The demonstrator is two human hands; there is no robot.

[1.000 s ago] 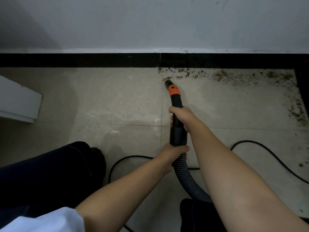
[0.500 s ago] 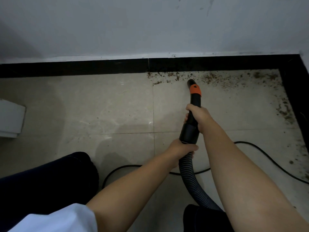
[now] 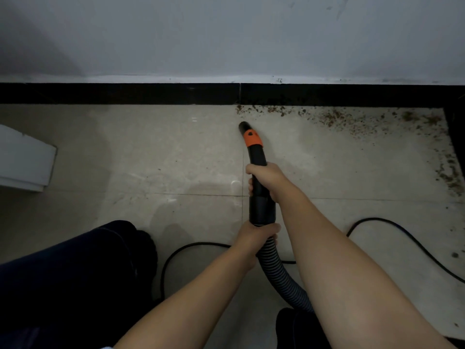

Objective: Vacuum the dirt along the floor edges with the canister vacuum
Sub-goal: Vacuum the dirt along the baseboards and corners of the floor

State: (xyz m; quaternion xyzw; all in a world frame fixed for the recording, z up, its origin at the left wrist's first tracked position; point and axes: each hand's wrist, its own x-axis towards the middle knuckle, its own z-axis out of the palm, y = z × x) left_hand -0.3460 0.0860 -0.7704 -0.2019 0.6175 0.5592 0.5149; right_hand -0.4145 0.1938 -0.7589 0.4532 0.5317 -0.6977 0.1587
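Vacuum nozzle [image 3: 254,147], black with one orange collar [image 3: 252,138], held by two hands. Right hand [image 3: 268,178] wraps the rigid tube ahead; left hand [image 3: 254,236] clasps the joint where the ribbed hose [image 3: 279,275] begins, both grips closed on it. Nozzle tip rests on the tiled floor [image 3: 156,157], near the black skirting [image 3: 125,93], just short of the brown dirt [image 3: 334,118] scattered rightward to the corner. One black cable [image 3: 402,229] crosses behind. No legible writing.
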